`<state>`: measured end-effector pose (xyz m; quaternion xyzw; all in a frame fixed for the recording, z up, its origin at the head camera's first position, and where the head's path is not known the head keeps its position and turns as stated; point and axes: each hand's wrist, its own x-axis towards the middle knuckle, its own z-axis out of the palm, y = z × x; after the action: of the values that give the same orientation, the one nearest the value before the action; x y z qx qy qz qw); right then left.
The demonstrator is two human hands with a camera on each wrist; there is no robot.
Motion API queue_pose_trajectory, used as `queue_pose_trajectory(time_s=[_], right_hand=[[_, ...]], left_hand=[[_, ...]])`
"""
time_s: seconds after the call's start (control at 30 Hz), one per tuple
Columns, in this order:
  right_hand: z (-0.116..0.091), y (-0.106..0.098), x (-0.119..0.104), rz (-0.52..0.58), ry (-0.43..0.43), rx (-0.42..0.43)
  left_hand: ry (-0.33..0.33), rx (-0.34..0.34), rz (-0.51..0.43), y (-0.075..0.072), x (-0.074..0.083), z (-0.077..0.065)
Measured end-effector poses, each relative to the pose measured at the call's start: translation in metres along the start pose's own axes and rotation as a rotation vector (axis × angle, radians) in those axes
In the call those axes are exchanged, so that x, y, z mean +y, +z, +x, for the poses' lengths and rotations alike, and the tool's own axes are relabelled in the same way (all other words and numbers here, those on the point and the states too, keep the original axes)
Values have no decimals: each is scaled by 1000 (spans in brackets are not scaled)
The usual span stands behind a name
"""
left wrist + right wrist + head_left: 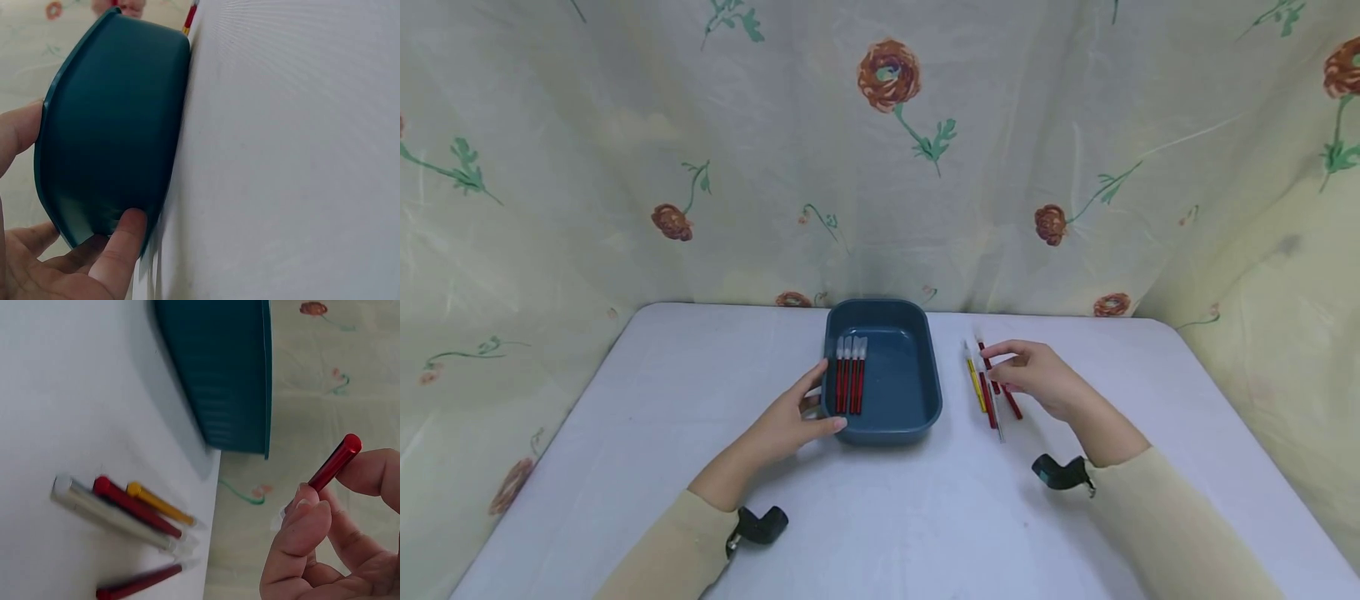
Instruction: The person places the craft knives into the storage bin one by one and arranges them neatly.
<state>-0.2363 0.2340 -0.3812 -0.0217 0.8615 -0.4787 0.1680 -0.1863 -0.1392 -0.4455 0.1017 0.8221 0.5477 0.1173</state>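
A blue rectangular plastic bin [898,387] stands mid-table. Several slim red pen-shaped tools with clear caps [850,383] lie side by side along its left inner wall, caps toward the back. My left hand [786,421] holds the bin's near left corner, its fingers spread against rim and outer wall [112,137]. To the right of the bin, my right hand [1037,377] pinches another red capped tool [334,464] between thumb and fingers. Below it on the table lie a yellow tool [159,503], a silver one [112,515] and two red ones [140,581], all capped.
A white cloth covers the table [880,525]. Behind and beside it hangs a pale flowered curtain [760,167]. Each wrist wears a small black camera, the left one [762,525] and the right one [1060,472] both close over the table.
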Motion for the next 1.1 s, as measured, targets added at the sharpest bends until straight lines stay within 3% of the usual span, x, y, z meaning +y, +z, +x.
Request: queue_pose_trajectory(time_s=[0.73,1.1], right_hand=[[15,48,-44,122,-14,-55],[25,70,-60,174,-13,-89]], left_hand=[[5,-22,-22,-2,0,-1],[-6,1,3,0,2,-1]])
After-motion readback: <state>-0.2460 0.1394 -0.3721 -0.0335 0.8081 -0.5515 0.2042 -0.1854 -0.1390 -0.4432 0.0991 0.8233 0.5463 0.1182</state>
